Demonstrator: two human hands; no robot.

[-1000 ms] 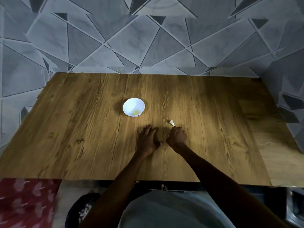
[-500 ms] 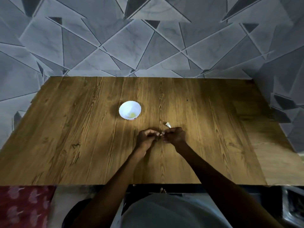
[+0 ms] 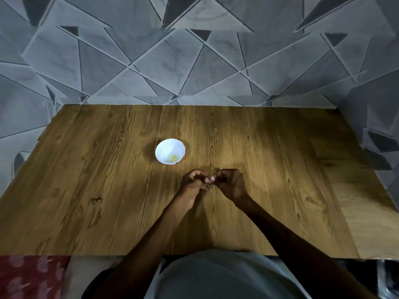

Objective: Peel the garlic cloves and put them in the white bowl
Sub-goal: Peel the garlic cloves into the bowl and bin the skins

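Note:
A small white bowl stands on the wooden table, left of centre, with a few yellowish peeled garlic pieces at its bottom. In front of it and to its right, my left hand and my right hand meet fingertip to fingertip just above the table. Both pinch a small pale garlic clove, mostly hidden by the curled fingers. A tiny white scrap peeks out behind my right hand's knuckles.
The table's far edge runs along a grey wall tiled in triangles, which also closes the right side. A red patterned cloth lies below the table's near left corner. My grey-clad lap is at the near edge.
My left hand lifted off the table and its fingers curled. Both hands came together on the clove. The white scrap on the table is now nearly hidden behind my right hand.

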